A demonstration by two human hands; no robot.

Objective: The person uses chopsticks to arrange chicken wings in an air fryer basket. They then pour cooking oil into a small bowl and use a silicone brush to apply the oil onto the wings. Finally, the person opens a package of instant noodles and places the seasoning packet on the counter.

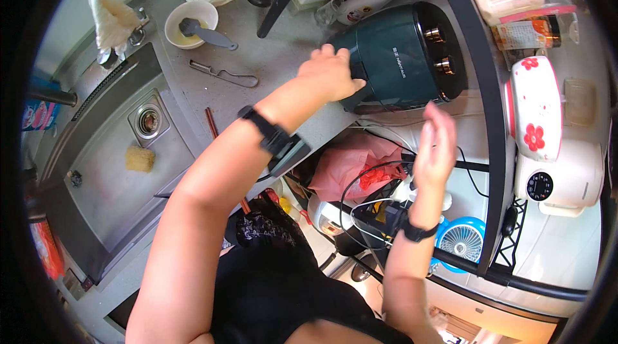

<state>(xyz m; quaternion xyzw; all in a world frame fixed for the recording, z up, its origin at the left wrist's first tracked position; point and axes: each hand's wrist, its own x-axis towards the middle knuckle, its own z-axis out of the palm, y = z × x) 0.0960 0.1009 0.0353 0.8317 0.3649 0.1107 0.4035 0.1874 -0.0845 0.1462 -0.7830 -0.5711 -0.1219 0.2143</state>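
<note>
A dark green air fryer [388,59] with two copper-coloured knobs stands on the grey counter [285,49]. My left hand [330,73] is at its front, with the thumb on one side of the dark drawer handle [358,72] and the fingers on the other; the hand hides much of the handle. Raised close to the near side of the air fryer is my right hand [436,146], its fingers extended and holding nothing. Both wrists wear black straps with devices. To the left lie a peeler [224,74] and a white bowl [191,25] with a grey brush [207,34] in yellowish liquid.
A steel sink [111,189] with a sponge [140,158] lies left. Behind the air fryer are a spray bottle [372,6] and glass jar [330,12]. Black rack posts [470,54], loose cables [359,170], a pink bag [352,165] and a blue fan [460,244] are right.
</note>
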